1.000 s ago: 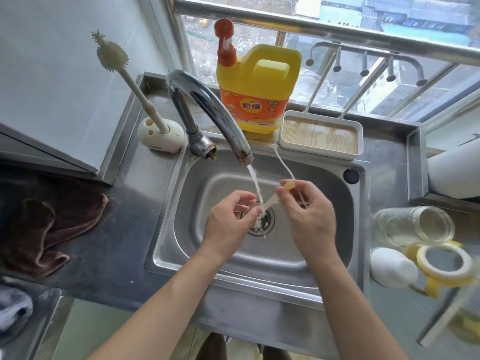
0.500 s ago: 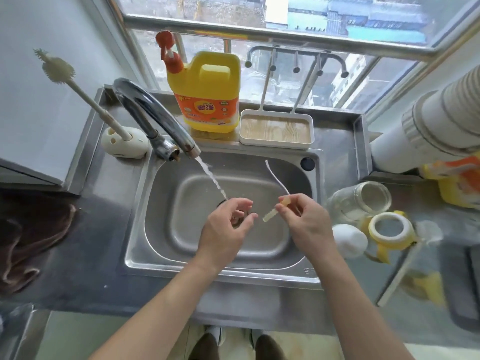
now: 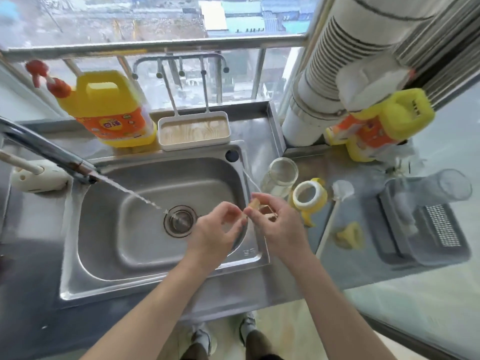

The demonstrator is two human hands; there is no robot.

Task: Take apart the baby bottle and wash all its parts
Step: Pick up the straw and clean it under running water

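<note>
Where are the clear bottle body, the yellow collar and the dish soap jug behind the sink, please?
clear bottle body [image 3: 282, 174], head view, at its open mouth end.
yellow collar [image 3: 322, 196], head view, on its yellow outer side.
dish soap jug [image 3: 114, 123], head view, on its orange label.

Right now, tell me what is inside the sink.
Only the drain and running water show. The left hand and right hand cover the right end of the sink.
</note>
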